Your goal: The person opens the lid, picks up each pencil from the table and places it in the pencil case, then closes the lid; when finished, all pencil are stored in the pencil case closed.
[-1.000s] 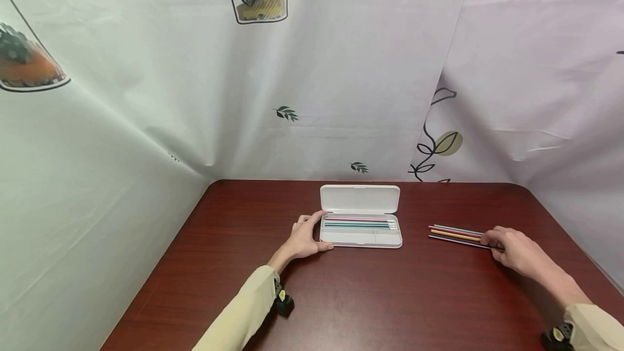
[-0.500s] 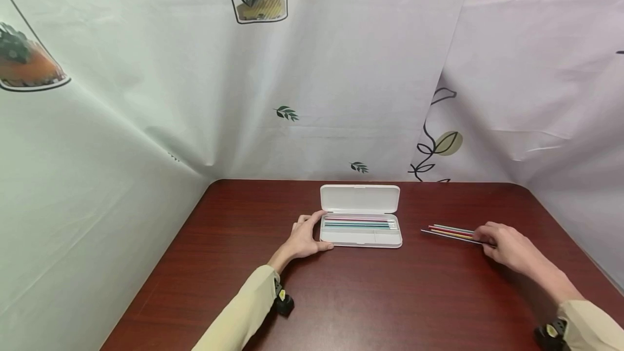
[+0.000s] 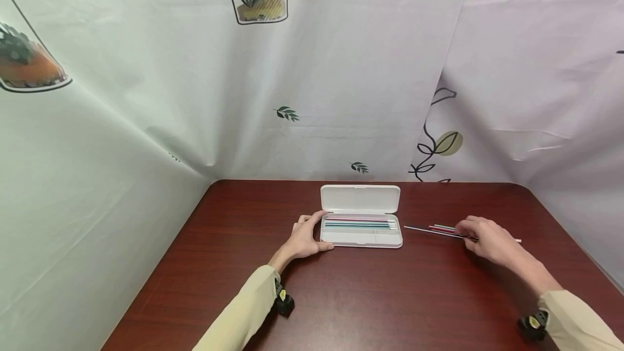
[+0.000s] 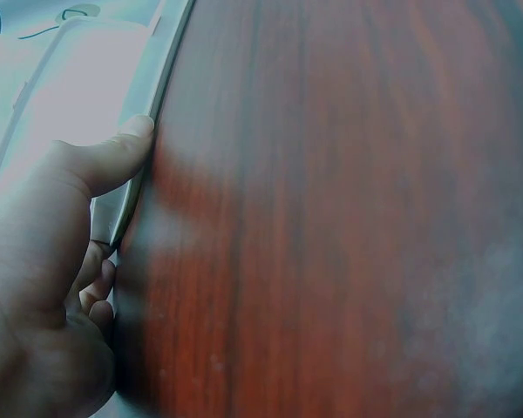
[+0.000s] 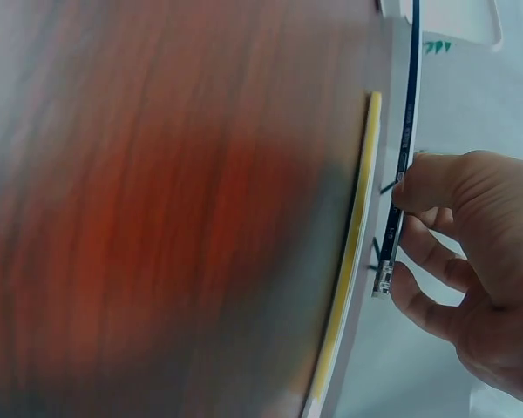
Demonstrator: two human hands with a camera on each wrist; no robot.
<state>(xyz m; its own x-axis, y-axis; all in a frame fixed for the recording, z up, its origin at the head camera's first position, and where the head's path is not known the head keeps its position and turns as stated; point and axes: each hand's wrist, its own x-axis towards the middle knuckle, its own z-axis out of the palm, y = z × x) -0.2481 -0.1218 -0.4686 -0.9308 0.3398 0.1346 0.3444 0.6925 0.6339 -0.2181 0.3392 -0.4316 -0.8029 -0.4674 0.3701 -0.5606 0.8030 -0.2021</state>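
My left hand [image 3: 303, 238] holds the left end of an open white pencil case [image 3: 350, 238], thumb on the front edge and forefinger at the hinge corner. Several pencils [image 3: 358, 222], pink and blue-green, lie in its rear compartment. To the right, my right hand [image 3: 493, 240] pinches a dark blue pencil [image 5: 408, 113] near its eraser end; the other end points toward the case. Under that hand, a red pencil [image 3: 441, 228] and others lie on the table, partly hidden. A yellow pencil [image 5: 356, 218] shows on the table in the right wrist view.
The case's raised lid [image 3: 359, 199] leans back near the rear edge of the dark red wooden table [image 3: 380, 297]. A pale printed curtain [image 3: 331, 80] hangs behind the table and along its sides.
My right hand has moved left, drawing the dark blue pencil out beyond the others toward the case. My left hand and the case have stayed in place.
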